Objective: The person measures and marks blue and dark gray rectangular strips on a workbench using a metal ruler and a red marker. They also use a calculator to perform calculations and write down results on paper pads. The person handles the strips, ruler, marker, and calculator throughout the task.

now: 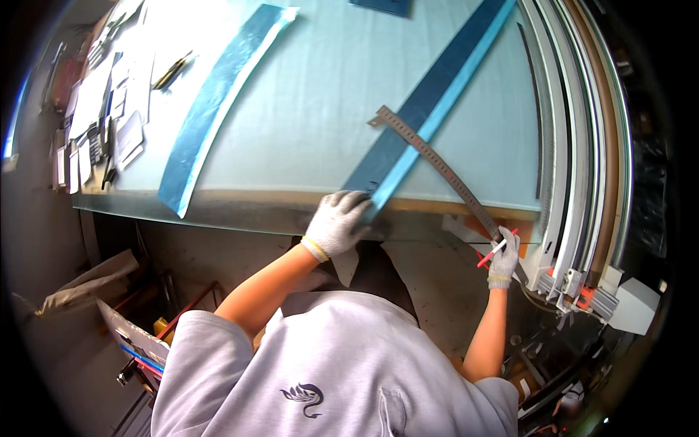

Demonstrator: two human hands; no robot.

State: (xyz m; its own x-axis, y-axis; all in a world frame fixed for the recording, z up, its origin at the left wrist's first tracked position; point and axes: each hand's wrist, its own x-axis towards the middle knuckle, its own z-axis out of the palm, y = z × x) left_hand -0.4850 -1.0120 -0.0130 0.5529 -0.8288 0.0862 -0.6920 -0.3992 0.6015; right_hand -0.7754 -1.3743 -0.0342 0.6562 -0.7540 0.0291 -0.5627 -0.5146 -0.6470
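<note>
Blue strip (435,84), dark along one side and bright along the other: its near end is being covered by the gloved left hand (336,222), its length being extended ahead and rightward of those fingers. The left fingers are being held close together, slightly bent, on top; whether the thumb is being hooked beneath cannot be told.

Metal measuring strip (445,172): being laid across the blue strip, its near end being met by the right hand (504,255).

Red-and-white pen (497,250): being enclosed by the curled right fingers; whether the measuring strip is also being gripped cannot be told.

Handling: the blue strip is being judged light, thin, bendable and rather slippery, its long edges being preferred for holding.

Edges: the tabletop (313,109) is being ended near the left fingers. Rightward of the right fingers, travel is being limited by rails (570,131); leftward of the left fingers, room is being offered up to a second strip (222,95).
</note>
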